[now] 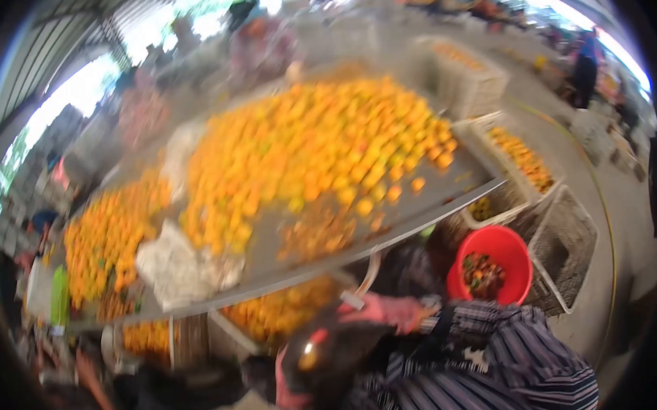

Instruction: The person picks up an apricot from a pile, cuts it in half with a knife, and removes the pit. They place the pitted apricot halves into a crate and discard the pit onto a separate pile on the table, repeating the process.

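Observation:
Motion blur smears this view. My right hand [377,311] is in a pink glove, below a striped sleeve, near the table's front edge. A small pale piece [352,301] is close to its fingertips. Lower left, a pink patch that looks like my gloved left hand [291,386] lies along a dark, shiny, rounded object [316,348]. That object is between the two hands; its kind and whether I grip it do not show. Ahead, a metal table [264,244] bears a large heap of orange-yellow fruit [304,147]. Peel-like scraps [319,231] lie at its front.
A red bucket [520,251] with mixed scraps stands right, beside crates [564,239]. Fruit-filled crates [282,309] sit below the table edge. A white sack [173,267] lies on the table. People [263,50] are across the table; another person's arm [94,384] is lower left.

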Action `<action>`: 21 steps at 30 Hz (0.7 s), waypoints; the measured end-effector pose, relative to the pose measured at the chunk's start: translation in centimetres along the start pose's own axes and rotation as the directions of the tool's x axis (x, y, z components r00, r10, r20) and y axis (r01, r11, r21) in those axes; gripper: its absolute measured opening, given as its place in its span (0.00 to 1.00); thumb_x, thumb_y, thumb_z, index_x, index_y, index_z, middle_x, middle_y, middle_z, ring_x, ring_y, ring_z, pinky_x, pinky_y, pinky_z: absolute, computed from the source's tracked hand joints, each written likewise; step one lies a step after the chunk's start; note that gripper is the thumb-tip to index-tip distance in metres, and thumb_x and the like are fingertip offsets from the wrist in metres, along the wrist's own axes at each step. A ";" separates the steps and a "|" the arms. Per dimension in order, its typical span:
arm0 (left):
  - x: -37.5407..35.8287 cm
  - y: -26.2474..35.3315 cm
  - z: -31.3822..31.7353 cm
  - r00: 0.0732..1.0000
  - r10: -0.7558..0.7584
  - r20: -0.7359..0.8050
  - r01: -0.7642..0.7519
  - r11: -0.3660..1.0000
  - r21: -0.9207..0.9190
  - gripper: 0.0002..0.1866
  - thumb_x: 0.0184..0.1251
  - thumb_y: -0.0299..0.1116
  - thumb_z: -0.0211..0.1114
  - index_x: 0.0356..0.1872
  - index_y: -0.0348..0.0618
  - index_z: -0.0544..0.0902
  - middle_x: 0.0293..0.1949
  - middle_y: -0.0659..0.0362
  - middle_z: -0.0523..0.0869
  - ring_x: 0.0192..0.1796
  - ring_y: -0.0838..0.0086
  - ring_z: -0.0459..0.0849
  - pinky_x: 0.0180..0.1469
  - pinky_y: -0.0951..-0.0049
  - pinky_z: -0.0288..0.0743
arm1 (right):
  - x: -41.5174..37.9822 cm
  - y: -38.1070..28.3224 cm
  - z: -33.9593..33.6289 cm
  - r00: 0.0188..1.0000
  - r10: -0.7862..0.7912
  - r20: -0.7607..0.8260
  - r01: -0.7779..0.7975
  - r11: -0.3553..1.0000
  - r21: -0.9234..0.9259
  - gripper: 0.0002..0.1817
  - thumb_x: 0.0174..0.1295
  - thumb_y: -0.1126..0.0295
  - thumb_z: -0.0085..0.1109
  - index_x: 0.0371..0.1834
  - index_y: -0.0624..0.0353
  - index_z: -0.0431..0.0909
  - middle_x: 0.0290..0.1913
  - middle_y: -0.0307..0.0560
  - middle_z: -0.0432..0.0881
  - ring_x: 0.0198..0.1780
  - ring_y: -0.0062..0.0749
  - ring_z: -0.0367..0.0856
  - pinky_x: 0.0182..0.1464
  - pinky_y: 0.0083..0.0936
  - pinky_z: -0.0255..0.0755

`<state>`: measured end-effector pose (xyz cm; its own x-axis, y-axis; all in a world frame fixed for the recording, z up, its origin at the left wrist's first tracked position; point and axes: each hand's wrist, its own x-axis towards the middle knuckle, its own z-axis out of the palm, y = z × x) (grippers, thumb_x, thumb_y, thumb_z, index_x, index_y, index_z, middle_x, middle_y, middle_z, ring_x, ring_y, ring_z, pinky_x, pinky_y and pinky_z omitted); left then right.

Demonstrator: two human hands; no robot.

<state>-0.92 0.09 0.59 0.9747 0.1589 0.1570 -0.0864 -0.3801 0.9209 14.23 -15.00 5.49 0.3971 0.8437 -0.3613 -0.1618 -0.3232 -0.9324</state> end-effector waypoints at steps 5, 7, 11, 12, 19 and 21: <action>-0.2 -1.4 -1.1 0.973 0.210 -0.096 -0.209 0.978 0.023 0.27 0.45 0.28 0.69 0.51 0.34 0.75 0.49 0.47 0.80 0.52 0.59 0.79 0.54 0.67 0.71 | 2.2 3.8 -0.9 0.980 -0.060 0.187 0.008 0.964 0.266 0.19 0.62 0.71 0.56 0.56 0.64 0.70 0.53 0.46 0.77 0.54 0.27 0.74 0.56 0.23 0.67; 0.0 -2.3 -1.5 0.956 0.284 -0.076 -0.281 0.959 0.047 0.28 0.44 0.28 0.68 0.52 0.36 0.75 0.48 0.47 0.79 0.50 0.56 0.79 0.51 0.67 0.72 | 4.3 7.7 -2.8 0.935 -0.245 0.256 0.228 0.969 0.094 0.16 0.64 0.74 0.51 0.55 0.64 0.72 0.52 0.46 0.77 0.53 0.27 0.75 0.55 0.20 0.68; 1.1 -0.5 -1.0 0.969 0.157 -0.190 -0.143 0.986 0.087 0.22 0.43 0.23 0.65 0.44 0.34 0.75 0.37 0.49 0.80 0.40 0.55 0.81 0.41 0.65 0.74 | 5.6 9.6 -1.6 0.959 -0.210 0.192 0.134 0.928 0.347 0.16 0.64 0.72 0.53 0.54 0.63 0.71 0.51 0.45 0.77 0.52 0.25 0.76 0.52 0.19 0.69; 1.5 -0.5 -1.2 0.968 0.157 -0.197 -0.141 0.986 0.093 0.22 0.43 0.23 0.65 0.44 0.34 0.75 0.37 0.49 0.80 0.40 0.55 0.81 0.41 0.65 0.74 | 5.0 7.6 -1.1 0.956 -0.214 0.200 0.135 0.928 0.346 0.16 0.64 0.72 0.53 0.54 0.63 0.71 0.51 0.45 0.77 0.52 0.25 0.76 0.52 0.19 0.69; 3.9 -2.4 -0.9 0.926 0.330 -0.183 -0.271 0.920 0.284 0.23 0.41 0.20 0.64 0.46 0.36 0.75 0.36 0.49 0.79 0.39 0.53 0.80 0.40 0.63 0.75 | 5.8 5.6 -3.2 0.908 -0.329 0.260 0.129 0.809 0.574 0.19 0.56 0.76 0.61 0.51 0.67 0.73 0.47 0.48 0.80 0.46 0.27 0.79 0.51 0.23 0.73; 4.4 -1.8 -1.0 0.901 0.358 -0.243 -0.296 0.920 0.257 0.25 0.40 0.20 0.65 0.47 0.36 0.74 0.38 0.48 0.80 0.40 0.53 0.80 0.41 0.63 0.75 | 5.9 5.6 -2.3 0.968 -0.140 0.208 -0.029 0.762 0.646 0.18 0.57 0.75 0.59 0.52 0.66 0.73 0.48 0.48 0.80 0.48 0.28 0.79 0.52 0.24 0.73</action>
<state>3.34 2.40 -0.05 0.7976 0.2282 0.5583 -0.3153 -0.6312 0.7086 17.77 -12.80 -1.91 0.2187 0.9513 -0.2173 -0.7188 0.0064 -0.6952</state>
